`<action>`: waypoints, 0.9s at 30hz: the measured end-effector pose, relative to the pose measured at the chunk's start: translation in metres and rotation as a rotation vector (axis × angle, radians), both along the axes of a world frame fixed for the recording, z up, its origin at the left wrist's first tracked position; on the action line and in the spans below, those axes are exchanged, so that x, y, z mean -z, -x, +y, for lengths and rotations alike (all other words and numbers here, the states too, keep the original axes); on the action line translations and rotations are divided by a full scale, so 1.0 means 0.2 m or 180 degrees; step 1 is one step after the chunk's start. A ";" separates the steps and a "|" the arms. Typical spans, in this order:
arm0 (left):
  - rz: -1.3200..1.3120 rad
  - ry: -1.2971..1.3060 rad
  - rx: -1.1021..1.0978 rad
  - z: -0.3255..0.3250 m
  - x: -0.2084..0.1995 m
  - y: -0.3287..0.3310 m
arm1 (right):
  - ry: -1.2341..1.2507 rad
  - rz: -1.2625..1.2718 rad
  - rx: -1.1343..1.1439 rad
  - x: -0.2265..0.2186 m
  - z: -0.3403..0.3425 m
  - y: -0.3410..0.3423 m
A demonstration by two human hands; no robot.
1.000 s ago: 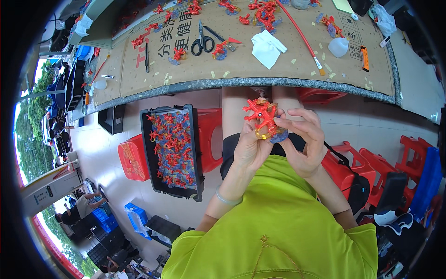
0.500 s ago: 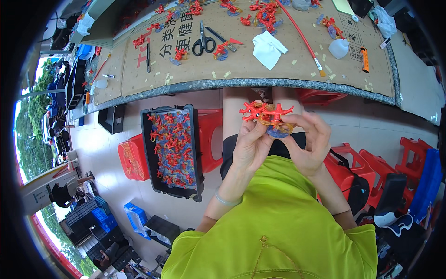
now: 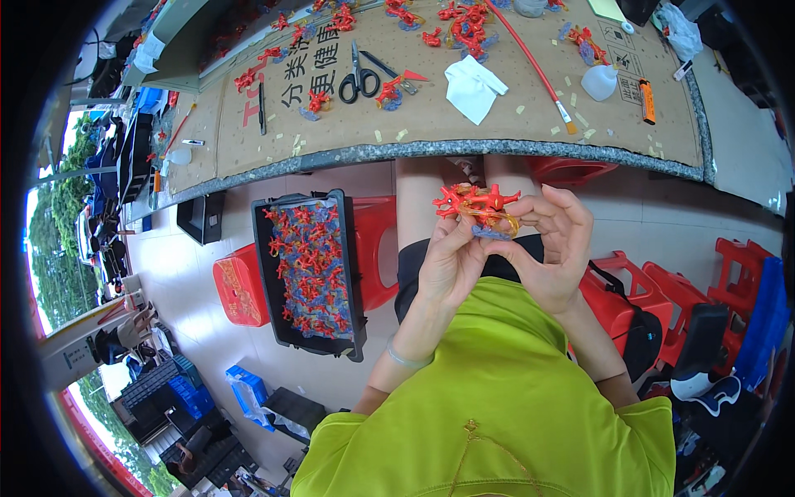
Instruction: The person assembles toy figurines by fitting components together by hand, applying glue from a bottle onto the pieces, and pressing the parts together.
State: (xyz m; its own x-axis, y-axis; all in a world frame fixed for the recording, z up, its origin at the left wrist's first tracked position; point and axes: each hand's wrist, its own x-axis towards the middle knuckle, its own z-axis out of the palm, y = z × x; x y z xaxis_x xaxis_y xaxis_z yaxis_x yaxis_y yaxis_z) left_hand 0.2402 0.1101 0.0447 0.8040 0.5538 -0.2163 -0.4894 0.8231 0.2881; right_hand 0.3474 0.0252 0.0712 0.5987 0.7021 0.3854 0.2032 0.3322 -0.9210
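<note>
A small red plastic figurine [image 3: 479, 200] with a clear yellow swirl and a blue translucent base is held above my lap. My left hand [image 3: 450, 267] pinches it from the left side between thumb and fingers. On the other side, my right hand [image 3: 556, 248] curls its fingers and thumb around the yellow and blue part. The fingertips partly cover the base. To the left, a black crate [image 3: 354, 282] holds many similar figurines [image 3: 313, 269] in rows.
The cardboard-covered table [image 3: 331, 141] ahead carries scissors [image 3: 358, 83], a white tissue [image 3: 474, 89], a red-handled brush [image 3: 538, 70], an orange cutter [image 3: 647, 103], a white bottle [image 3: 599, 81] and more figurines. Red stools [image 3: 240, 286] stand left and right.
The figurine has tilted slightly in my hands, its base now lower and more covered by my right fingers. My right hand has shifted slightly.
</note>
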 end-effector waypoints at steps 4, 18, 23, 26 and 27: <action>0.0124 0.0093 0.0034 0.00 -0.01 -0.01 | -0.0044 -0.0016 -0.0002 -0.01 0.00 -0.01; 0.0427 0.0394 0.0093 0.04 -0.08 0.02 | 0.0205 -0.0077 -0.0256 0.03 -0.01 0.00; 0.0837 0.0454 -0.0323 0.07 -0.01 0.16 | 0.0519 -0.1563 -0.0948 0.00 0.14 0.06; 0.1164 0.0704 -0.0860 0.14 0.06 0.25 | 0.0732 -0.1095 -0.1243 -0.02 0.29 0.00; 0.1132 0.0695 -0.0865 0.18 0.09 0.29 | 0.0862 -0.0934 -0.1175 -0.01 0.39 -0.06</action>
State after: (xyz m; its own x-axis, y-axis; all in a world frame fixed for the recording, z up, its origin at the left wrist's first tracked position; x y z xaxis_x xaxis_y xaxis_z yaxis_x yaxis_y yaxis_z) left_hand 0.1815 0.1456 0.0267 0.4922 0.6443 -0.5853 -0.5973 0.7391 0.3114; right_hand 0.3590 0.1026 0.0737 0.1879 0.9428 0.2754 0.3795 0.1889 -0.9057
